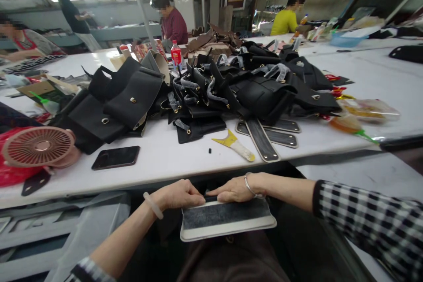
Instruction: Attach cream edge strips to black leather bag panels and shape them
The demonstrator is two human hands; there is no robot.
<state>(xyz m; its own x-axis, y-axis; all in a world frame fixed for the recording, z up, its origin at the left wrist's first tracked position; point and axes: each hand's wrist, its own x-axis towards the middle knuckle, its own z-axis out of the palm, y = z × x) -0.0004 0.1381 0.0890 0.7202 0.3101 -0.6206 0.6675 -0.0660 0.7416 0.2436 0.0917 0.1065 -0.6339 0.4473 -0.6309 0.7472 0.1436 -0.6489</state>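
Note:
Above my lap, below the table's edge, I hold a black leather strip with a pale border [228,220], much like the straps on the table. My left hand [185,194] is closed on its upper left edge, with thumb and fingers pinching it. My right hand [236,188] grips the same upper edge farther right, its index finger pointing toward my left hand. The part of the strip under my fingers is hidden. Just beyond my hands, pale-edged black straps with metal studs [264,141] lie on the table beside a yellow and white forked tool [234,144].
Black leather bag parts [198,92] are heaped across the white table [172,161]. A phone [115,157] and a pink fan [41,146] lie at the left. A red-labelled bottle [176,55] stands behind the heap. Several people are farther back.

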